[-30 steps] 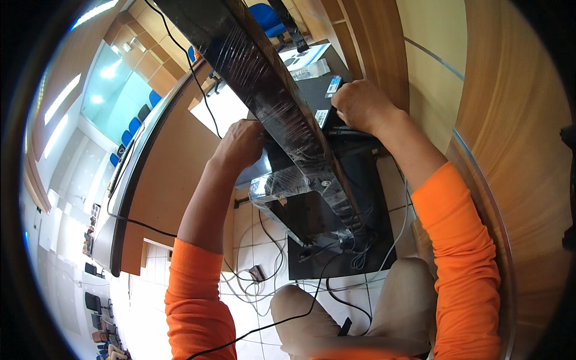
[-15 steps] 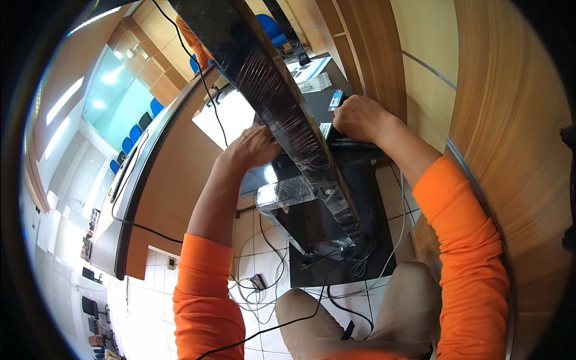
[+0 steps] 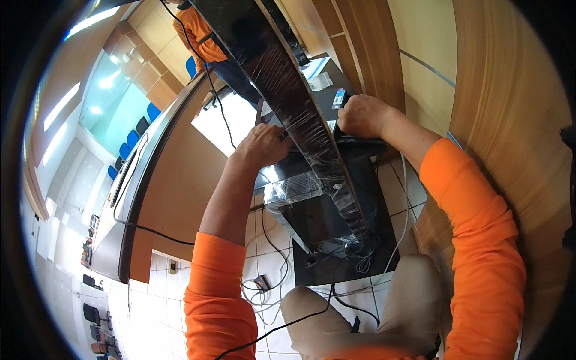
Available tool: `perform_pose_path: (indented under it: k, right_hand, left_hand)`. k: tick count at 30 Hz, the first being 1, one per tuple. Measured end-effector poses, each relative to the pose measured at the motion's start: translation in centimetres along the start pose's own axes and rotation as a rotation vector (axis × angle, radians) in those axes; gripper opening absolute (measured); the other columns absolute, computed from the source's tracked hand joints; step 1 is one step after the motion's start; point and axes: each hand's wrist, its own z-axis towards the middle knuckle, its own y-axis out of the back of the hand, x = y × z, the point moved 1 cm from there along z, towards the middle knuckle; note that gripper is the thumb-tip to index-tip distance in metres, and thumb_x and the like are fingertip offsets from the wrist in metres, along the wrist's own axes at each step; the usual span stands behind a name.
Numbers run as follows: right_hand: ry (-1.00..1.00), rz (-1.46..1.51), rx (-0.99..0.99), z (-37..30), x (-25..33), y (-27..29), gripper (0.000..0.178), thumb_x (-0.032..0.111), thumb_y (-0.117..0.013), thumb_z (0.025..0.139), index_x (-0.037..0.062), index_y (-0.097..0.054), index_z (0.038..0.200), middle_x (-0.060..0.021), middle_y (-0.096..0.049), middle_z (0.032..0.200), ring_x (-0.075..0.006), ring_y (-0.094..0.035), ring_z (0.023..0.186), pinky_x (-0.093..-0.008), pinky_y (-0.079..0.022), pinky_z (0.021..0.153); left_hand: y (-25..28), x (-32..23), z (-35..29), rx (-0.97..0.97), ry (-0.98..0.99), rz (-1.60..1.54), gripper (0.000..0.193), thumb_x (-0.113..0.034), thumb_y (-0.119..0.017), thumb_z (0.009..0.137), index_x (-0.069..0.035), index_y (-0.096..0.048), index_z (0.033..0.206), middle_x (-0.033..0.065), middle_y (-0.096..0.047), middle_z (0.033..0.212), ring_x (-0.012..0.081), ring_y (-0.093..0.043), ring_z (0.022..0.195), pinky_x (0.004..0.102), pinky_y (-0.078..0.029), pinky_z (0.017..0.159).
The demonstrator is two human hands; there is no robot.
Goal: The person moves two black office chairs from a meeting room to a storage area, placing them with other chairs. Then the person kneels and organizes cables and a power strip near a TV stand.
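A black column point(image 3: 288, 84) wrapped in clear film rises slantwise in front of me, its lower end on a black base plate point(image 3: 312, 267). My left hand point(image 3: 264, 145) is closed just left of the column, fingertips hidden behind its edge. On the column's other side my right hand point(image 3: 362, 116) is curled into a fist beside a blue-and-white label point(image 3: 339, 99). The label sits on a dark flat surface point(image 3: 312, 108) running behind the column. What either hand grips is hidden. Below, a film-wrapped black box-like housing point(image 3: 294, 191) adjoins the column.
Loose cables point(image 3: 282, 288) and a small dark adapter point(image 3: 261, 282) lie on the tiled floor. A wooden desk point(image 3: 174, 180) stands on the left, curved wood panelling point(image 3: 504, 120) close on the right. Another person in an orange top point(image 3: 201, 39) stands beyond the column.
The other person has come further into view at the top left. The column and housing appear shifted slightly right. Both my hands keep nearly the same places beside the column.
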Motion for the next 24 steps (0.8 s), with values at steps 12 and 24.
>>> perform_pose_path:
  k: [12, 24]
  right_hand:
    - [-0.384, 0.598, -0.07, -0.6, -1.3, -0.6, 0.012, 0.016, -0.07, 0.085, 0.0061, -0.077, 0.087, -0.0159, -0.073, 0.09, -0.0347, -0.072, 0.088, -0.045, -0.057, 0.082]
    - [-1.023, 0.926, -0.154, -0.3, 1.6, -1.5, 0.011, 0.02, -0.078, 0.077, 0.0096, -0.08, 0.08, -0.0156, -0.075, 0.085, -0.0334, -0.072, 0.082, -0.0431, -0.057, 0.08]
  left_hand:
    - [1.3, -1.7, -0.9, 0.006, 0.034, -0.036, 0.054, -0.047, -0.043, 0.102, -0.002, -0.071, 0.116, 0.0262, -0.072, 0.097, 0.0403, -0.07, 0.098, 0.0478, -0.053, 0.096]
    - [1.2, -2.1, -1.0, 0.024, 0.081, -0.026, 0.048, -0.039, -0.043, 0.103, -0.003, -0.069, 0.12, 0.0264, -0.072, 0.098, 0.0404, -0.07, 0.099, 0.0479, -0.053, 0.097]
